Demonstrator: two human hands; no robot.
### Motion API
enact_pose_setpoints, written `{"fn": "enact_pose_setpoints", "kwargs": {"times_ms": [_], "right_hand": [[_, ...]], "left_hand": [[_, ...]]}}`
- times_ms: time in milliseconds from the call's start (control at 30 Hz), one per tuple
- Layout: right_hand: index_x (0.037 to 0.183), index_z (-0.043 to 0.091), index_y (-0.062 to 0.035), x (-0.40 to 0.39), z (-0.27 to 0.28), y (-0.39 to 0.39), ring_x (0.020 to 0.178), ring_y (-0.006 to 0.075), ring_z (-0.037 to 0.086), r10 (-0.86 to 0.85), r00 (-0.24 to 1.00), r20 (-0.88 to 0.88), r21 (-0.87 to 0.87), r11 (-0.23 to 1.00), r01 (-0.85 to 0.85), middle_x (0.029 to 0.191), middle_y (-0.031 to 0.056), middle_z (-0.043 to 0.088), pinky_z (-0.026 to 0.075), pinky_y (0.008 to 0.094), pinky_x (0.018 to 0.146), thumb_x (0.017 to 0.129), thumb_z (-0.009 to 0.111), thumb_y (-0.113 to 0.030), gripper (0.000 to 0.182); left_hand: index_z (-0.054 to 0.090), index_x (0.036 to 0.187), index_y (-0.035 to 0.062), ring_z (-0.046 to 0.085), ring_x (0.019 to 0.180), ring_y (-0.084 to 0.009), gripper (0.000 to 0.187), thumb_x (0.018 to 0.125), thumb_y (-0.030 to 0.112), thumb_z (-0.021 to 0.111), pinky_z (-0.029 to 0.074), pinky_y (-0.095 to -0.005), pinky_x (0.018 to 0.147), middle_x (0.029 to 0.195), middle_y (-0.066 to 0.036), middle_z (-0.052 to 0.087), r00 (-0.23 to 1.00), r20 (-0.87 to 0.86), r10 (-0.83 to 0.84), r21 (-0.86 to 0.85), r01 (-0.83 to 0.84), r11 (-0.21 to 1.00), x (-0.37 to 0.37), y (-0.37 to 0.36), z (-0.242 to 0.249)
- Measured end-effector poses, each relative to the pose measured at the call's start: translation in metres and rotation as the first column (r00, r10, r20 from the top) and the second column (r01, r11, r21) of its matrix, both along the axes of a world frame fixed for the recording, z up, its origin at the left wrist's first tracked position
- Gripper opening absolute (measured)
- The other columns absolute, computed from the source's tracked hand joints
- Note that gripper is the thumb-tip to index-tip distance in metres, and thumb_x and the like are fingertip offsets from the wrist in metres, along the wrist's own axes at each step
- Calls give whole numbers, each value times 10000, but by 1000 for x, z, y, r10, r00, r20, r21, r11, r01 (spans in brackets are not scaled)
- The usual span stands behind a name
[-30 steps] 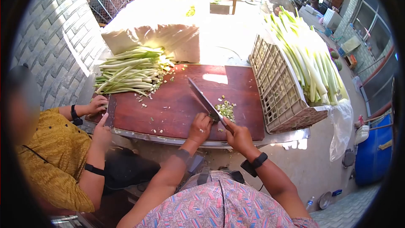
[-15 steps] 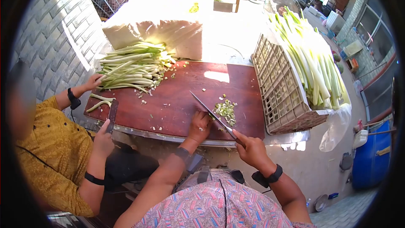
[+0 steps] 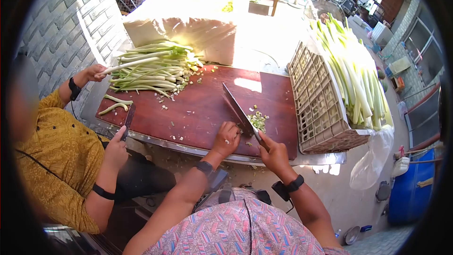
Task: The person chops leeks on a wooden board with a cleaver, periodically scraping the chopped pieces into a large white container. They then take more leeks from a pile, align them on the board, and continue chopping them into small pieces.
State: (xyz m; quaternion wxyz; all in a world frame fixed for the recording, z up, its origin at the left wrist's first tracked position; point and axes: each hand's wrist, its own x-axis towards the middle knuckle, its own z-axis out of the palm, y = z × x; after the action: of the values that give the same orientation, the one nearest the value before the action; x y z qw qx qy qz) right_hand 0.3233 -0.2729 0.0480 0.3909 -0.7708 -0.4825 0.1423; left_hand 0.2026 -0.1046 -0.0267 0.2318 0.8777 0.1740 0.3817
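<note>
My right hand is wrapped round the handle of a cleaver, whose blade points away from me over the dark red cutting board. Just left of the blade, my left hand rests on the board near its front edge with fingers curled. Whatever may be under those fingers is hidden, and a small pale bit sticks to the hand. Right of the blade lies a small heap of chopped green onion, partly covered by the cleaver.
A co-worker on the left grips a green onion by one hand and a knife in the other. A pile of green onions lies at the board's far left. On the right stands a plastic crate of long green onions.
My right hand has turned the cleaver so its broad blade faces more upward, beside the chopped heap. The co-worker's hand has lifted a green onion from the pile. The view has shifted slightly.
</note>
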Motion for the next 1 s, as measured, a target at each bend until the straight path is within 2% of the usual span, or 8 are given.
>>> {"fn": "enact_pose_setpoints", "kwargs": {"times_ms": [133, 200, 233, 333, 400, 567, 833, 1000], "right_hand": [[1314, 590, -182, -3, 19, -28, 728, 402, 642, 29, 999, 42, 8, 1000, -30, 790, 210, 658, 516, 474, 657, 816, 655, -103, 509], [1300, 602, -180, -6, 31, -37, 698, 405, 632, 85, 993, 85, -117, 990, -75, 750, 200, 650, 509, 478, 641, 826, 646, -119, 480], [1300, 602, -180, -7, 38, -39, 698, 405, 632, 66, 995, 70, -138, 989, -56, 750, 200, 650, 509, 478, 641, 826, 646, -119, 480], [1277, 616, -137, -8, 46, -35, 729, 392, 644, 80, 995, 64, -151, 986, -70, 783, 215, 652, 508, 413, 623, 820, 655, -71, 462], [1286, 613, -186, -8, 43, -27, 668, 403, 624, 81, 995, 55, -167, 983, -71, 705, 194, 640, 497, 493, 624, 842, 627, -132, 447], [1278, 622, -206, -8, 12, 6, 677, 406, 626, 102, 985, 139, -120, 989, -86, 712, 192, 642, 493, 495, 627, 852, 624, -138, 432], [1338, 571, -187, 1, 0, 17, 815, 401, 664, 78, 991, -109, 5, 997, -78, 884, 232, 670, 525, 414, 702, 846, 647, -106, 504], [1364, 534, -204, 4, -3, 11, 840, 394, 656, 133, 988, -72, -2, 991, -134, 927, 178, 693, 523, 444, 720, 857, 623, -109, 523]], "left_hand": [[598, 785, 44, 562, 859, -359, 86, 736, 4, 656, 471, -441, 747, 883, -152, 576, 999, -2, 46, -18, -46, 999, 2, -1, -3], [605, 824, 33, 552, 928, -365, 113, 724, 10, 653, 479, -436, 798, 942, -159, 577, 999, 27, 23, 47, -24, 999, 3, 3, -17], [618, 828, 37, 545, 896, -367, 114, 723, 5, 649, 479, -438, 774, 911, -159, 564, 999, 28, 18, 19, -18, 1000, 2, 4, -19], [619, 816, 43, 538, 862, -360, 110, 719, 0, 651, 477, -432, 759, 886, -149, 555, 1000, 6, 16, 3, -16, 1000, 1, 3, -10], [616, 805, 45, 539, 857, -355, 102, 720, 0, 650, 476, -431, 755, 883, -144, 557, 1000, 10, 3, 4, -3, 1000, 3, 2, -8], [613, 787, 46, 552, 814, -348, 93, 730, -7, 664, 473, -431, 704, 870, -138, 568, 999, 9, 34, 28, -34, 999, 1, 1, -1], [614, 824, 45, 537, 891, -341, 101, 737, 64, 662, 466, -434, 770, 907, -132, 554, 996, -92, 16, 57, -10, 998, -3, 0, 6], [605, 813, 48, 539, 878, -346, 132, 728, 73, 703, 463, -435, 743, 895, -140, 557, 990, -132, -51, 122, 67, 990, -12, -2, 18]]}}
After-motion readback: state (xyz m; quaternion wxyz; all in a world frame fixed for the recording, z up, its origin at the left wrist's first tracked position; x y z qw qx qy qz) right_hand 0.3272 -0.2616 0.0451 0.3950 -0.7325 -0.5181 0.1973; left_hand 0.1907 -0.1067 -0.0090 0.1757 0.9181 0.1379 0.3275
